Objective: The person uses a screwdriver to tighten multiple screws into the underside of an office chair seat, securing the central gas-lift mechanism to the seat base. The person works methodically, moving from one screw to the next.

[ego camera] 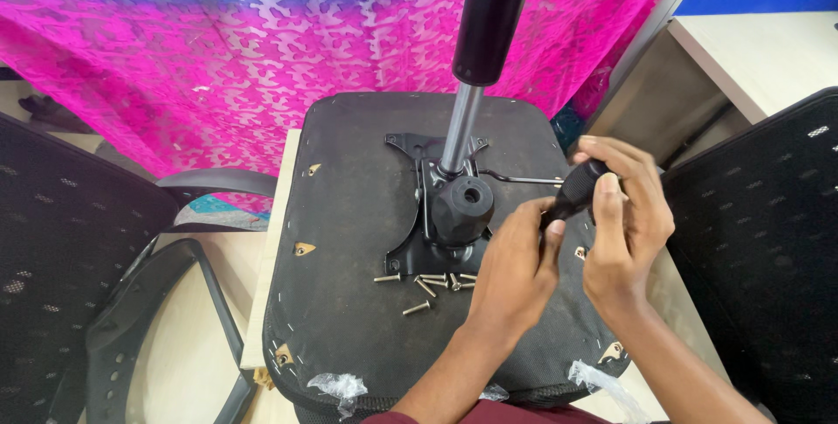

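Both hands, left hand and right hand, clasp a stubby black ribbed plastic handle; light, rigid, grippy, at three o'clock of the upturned black seat pan.

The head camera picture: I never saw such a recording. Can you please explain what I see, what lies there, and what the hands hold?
There is no machine here. A camera on a person's head looks down at their two bare hands. The left hand and the right hand together hold a small black handle-like part. Below lies an upturned office chair seat on a light table. A black metal mechanism with a knob is fixed on the seat, and a gas cylinder rises from it. Loose screws lie on the seat. Black mesh chair parts stand at both sides.
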